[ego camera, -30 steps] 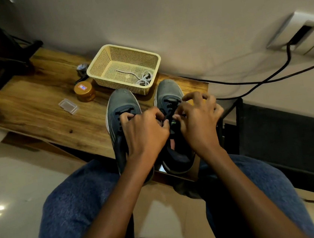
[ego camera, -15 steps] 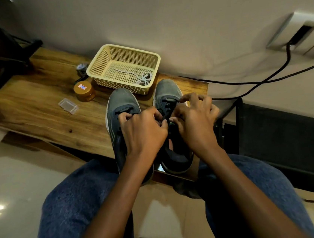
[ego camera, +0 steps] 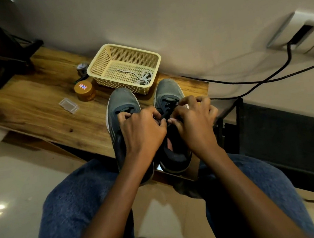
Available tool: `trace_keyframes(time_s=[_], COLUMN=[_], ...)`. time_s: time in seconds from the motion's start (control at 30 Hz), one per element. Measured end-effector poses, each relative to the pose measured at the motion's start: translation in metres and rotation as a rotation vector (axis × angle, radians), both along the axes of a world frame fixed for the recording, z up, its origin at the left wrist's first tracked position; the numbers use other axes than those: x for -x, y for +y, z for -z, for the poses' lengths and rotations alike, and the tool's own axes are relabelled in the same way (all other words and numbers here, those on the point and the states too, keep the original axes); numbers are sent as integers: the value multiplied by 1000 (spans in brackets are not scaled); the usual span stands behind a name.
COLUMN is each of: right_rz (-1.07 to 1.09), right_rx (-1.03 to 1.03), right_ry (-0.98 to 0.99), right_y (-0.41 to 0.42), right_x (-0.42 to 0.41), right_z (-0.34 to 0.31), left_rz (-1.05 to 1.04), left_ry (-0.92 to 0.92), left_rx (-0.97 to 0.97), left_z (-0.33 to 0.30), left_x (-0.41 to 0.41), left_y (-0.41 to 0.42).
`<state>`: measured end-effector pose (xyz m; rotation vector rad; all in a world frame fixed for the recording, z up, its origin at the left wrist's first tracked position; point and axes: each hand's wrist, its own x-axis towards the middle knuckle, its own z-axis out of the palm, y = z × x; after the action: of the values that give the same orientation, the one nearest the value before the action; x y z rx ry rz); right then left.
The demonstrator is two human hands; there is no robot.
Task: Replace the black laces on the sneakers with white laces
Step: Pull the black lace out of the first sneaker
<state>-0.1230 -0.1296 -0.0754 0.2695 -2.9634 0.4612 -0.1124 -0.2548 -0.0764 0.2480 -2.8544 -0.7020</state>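
Since a moment ago the right hand has drawn in to meet the left hand, both now pinching the black lace over the right-side grey fabric sneaker on the wooden table, so unlacing looks barely begun.

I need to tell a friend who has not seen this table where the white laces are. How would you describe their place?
Find the wooden table against the wall, then the cream basket with mesh walls behind the toes of the two grey sneakers. The white laces lie coiled in the basket's right corner, the only white cord there; the cords on the wall are black.
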Motion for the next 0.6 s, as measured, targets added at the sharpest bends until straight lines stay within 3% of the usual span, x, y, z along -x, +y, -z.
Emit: trace_keyframes(time_s=[0.23,0.4,0.6], right_rz=[228,59,50], right_rx=[151,42,18], right_ry=[151,0,95], right_y=[3,-1,-5], right_x=[4,1,0], right_z=[-5,-1,2], left_rz=[-12,-7,-9], left_ry=[-7,-8,-16], left_rx=[-5,-7,-9], left_z=[-1,0,0], left_x=[0,0,1], left_y=[0,-1,1])
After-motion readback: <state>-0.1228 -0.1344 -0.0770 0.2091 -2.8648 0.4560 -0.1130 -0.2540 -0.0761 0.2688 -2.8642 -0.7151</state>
